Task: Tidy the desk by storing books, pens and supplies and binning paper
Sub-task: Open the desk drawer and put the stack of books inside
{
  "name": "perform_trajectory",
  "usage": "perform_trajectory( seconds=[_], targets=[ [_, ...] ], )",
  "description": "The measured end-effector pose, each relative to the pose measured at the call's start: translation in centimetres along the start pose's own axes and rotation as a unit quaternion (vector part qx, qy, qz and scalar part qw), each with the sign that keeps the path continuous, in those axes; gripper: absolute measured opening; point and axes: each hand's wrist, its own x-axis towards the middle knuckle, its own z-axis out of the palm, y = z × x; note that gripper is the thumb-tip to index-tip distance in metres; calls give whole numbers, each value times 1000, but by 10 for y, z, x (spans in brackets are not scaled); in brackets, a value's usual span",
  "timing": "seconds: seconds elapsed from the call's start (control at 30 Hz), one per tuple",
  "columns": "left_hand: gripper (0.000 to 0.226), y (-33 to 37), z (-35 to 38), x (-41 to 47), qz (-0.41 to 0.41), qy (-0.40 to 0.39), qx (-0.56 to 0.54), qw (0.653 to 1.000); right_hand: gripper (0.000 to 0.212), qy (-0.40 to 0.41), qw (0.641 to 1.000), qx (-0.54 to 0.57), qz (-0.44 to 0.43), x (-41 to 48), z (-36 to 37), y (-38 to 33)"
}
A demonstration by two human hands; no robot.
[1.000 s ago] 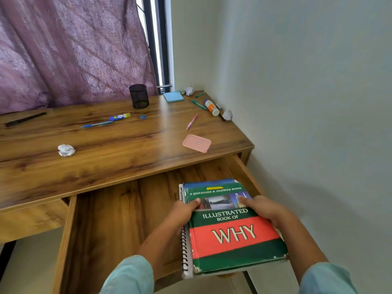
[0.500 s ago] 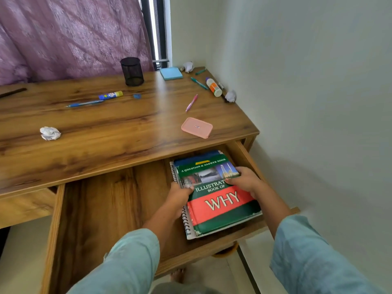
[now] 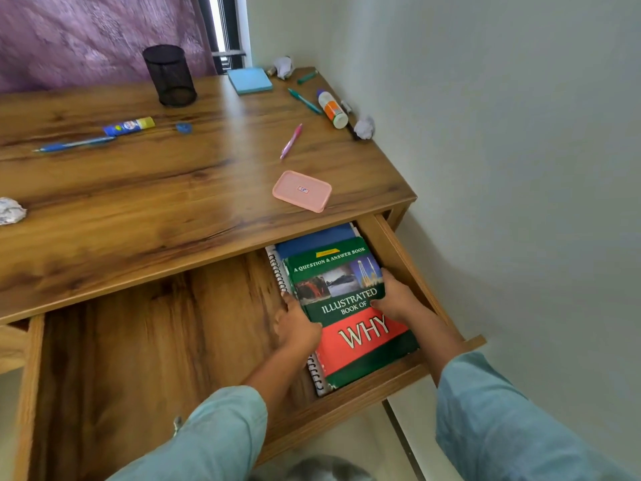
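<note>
One green book point(image 3: 347, 302) lies lengthwise in drawer point(image 3: 156, 341), top pointing inward.

**Grained wood, a glossy cover, soft cloth**

The book point(image 3: 350, 307) gripped between the left hand point(image 3: 296, 328) and the right hand point(image 3: 395, 300) has a glossy printed cover. By the left fingertips, a wire spiral point(image 3: 279, 272) looks like metal. Under both hands the drawer point(image 3: 156, 341) is smooth grained wood, duller than the desk top point(image 3: 173, 203) beyond them, which carries a soft sheen. Just past the right hand lies a pink lid point(image 3: 301, 190) of smooth plastic. Far beyond the left hand stand a black mesh cup point(image 3: 170, 76) and a purple patterned cloth curtain point(image 3: 86, 36). The wall point(image 3: 520, 168) to the right of the right hand is matt.
</note>
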Motion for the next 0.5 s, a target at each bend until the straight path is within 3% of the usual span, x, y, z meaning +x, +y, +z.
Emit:
perform_trajectory(
  seconds=[0.17,0.33,0.5],
  targets=[
    [86,-7,1,1,75,-40,81,993,59,57,962,-267,-5,-12,20,-21],
    [75,-17,-5,1,118,-60,174,976,86,-65,970,-223,-76,-28,59,-57],
    [65,-33,-17,-1,151,-95,240,954,86,-57,946,-310,-71,-26,78,-53]
  ],
)
